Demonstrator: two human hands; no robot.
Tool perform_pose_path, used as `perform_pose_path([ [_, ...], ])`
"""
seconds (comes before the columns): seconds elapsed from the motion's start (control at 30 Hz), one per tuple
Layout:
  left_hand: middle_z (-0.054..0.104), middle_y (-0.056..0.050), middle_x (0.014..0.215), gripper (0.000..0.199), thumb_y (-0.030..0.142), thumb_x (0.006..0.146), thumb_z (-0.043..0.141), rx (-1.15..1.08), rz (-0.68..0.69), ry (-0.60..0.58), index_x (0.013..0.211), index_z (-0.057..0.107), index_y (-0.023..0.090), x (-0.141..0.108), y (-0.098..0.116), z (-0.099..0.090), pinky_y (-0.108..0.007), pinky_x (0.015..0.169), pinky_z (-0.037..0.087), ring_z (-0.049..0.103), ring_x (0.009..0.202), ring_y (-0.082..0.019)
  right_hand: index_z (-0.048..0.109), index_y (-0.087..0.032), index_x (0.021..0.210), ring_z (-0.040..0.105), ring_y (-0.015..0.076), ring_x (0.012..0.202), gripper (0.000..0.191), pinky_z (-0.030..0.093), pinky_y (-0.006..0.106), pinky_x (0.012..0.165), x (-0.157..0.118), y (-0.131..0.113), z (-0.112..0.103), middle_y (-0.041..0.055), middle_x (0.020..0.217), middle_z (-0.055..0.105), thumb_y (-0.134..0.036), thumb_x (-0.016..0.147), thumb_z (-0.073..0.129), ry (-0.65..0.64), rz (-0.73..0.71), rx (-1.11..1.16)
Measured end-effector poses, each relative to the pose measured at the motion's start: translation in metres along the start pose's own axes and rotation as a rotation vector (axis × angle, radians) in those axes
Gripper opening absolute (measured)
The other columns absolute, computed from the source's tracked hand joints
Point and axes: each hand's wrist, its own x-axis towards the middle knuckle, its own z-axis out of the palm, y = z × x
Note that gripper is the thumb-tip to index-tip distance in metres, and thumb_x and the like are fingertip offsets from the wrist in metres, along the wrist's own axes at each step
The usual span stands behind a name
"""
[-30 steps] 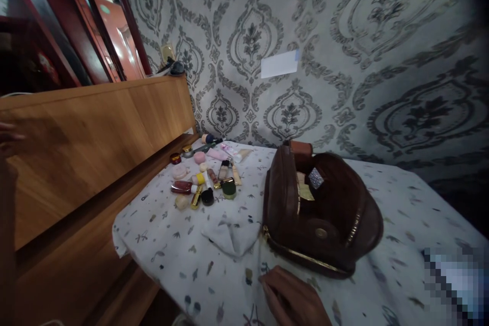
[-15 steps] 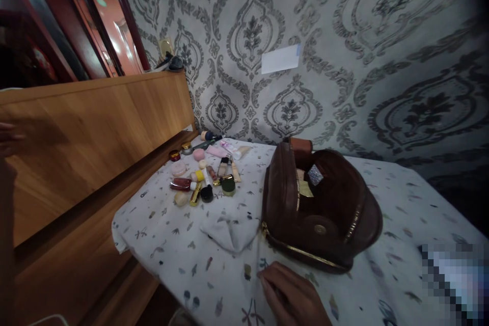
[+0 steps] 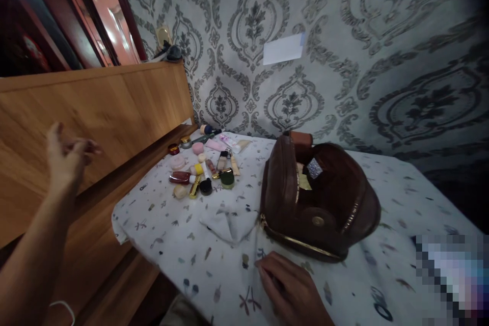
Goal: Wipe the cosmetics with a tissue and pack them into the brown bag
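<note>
My left hand [image 3: 71, 155] is raised over the wooden bed side at the left, fingers apart and holding nothing. Near the front edge of the cloth-covered table, my right hand [image 3: 288, 285] rests with its fingers curled together; whether anything is inside cannot be made out. Just beyond it stands an unzipped brown bag [image 3: 321, 204], with a silvery packet [image 3: 315, 168] and a yellowish item [image 3: 304, 182] inside. A folded white cloth [image 3: 231, 225] lies left of the bag. Several cosmetics, among them a dark red tube [image 3: 180, 178] and a green-lidded jar [image 3: 227, 179], are spread behind the cloth.
A patterned cloth covers the table [image 3: 171, 244]. At the right edge lies a blurred-out device [image 3: 454, 275]. A wooden panel [image 3: 126, 112] runs along the left, with dark items [image 3: 173, 52] on its top. The papered wall [image 3: 237, 76] stands behind.
My left hand has come in from the left edge, its forearm now showing. My right hand stays by the bag. The view has shifted slightly; the objects lie as before.
</note>
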Motion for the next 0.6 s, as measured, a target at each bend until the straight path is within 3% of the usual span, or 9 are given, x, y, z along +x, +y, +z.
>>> perform_pose_path([
  [0.13,0.063,0.004,0.074,0.07,0.028,0.08,0.054,-0.182,-0.132,-0.42,0.144,0.029,0.017,-0.043,-0.019,0.028,-0.02,0.051,0.042,0.06,0.058,-0.011,0.064,-0.019,0.081,0.065,0.0141,0.06,0.024,0.054,0.023,0.056,0.003,-0.003,-0.002,0.0032,0.068,0.068,-0.018,0.096,0.045,-0.018,0.02,0.018],
  [0.23,0.064,0.001,0.076,0.059,0.037,0.08,0.055,-0.146,-0.097,-0.57,0.134,0.043,0.017,-0.093,-0.032,0.05,-0.025,0.055,0.046,0.06,0.059,-0.014,0.065,-0.019,0.083,0.068,0.0149,0.063,0.022,0.056,0.023,0.06,0.004,-0.003,-0.003,0.0041,0.071,0.07,-0.02,0.096,0.047,-0.02,0.023,0.026],
  [0.27,0.063,0.001,0.077,0.053,0.038,0.083,0.05,-0.095,-0.024,-0.611,0.131,0.044,0.017,-0.11,-0.035,0.056,-0.027,0.058,0.048,0.062,0.062,-0.015,0.066,-0.019,0.084,0.069,0.0152,0.064,0.021,0.057,0.023,0.061,0.004,-0.003,-0.003,0.0043,0.073,0.071,-0.021,0.096,0.048,-0.019,0.028,0.028],
  [0.43,0.065,-0.003,0.089,0.039,0.033,0.09,0.043,0.006,0.038,-0.652,0.127,0.048,0.02,-0.179,-0.044,0.078,-0.033,0.073,0.051,0.063,0.078,-0.018,0.066,-0.021,0.087,0.071,0.017,0.066,0.017,0.058,0.023,0.06,0.002,-0.001,-0.001,0.0045,0.075,0.073,-0.024,0.094,0.051,-0.023,0.028,0.054],
  [0.6,0.065,-0.006,0.096,0.037,0.026,0.092,0.042,0.108,0.115,-0.66,0.128,0.047,0.019,-0.197,-0.047,0.085,-0.037,0.085,0.049,0.062,0.087,-0.021,0.065,-0.022,0.086,0.07,0.0157,0.063,0.016,0.056,0.021,0.058,0.003,0.001,-0.001,0.003,0.075,0.073,-0.024,0.094,0.052,-0.05,0.018,0.081],
])
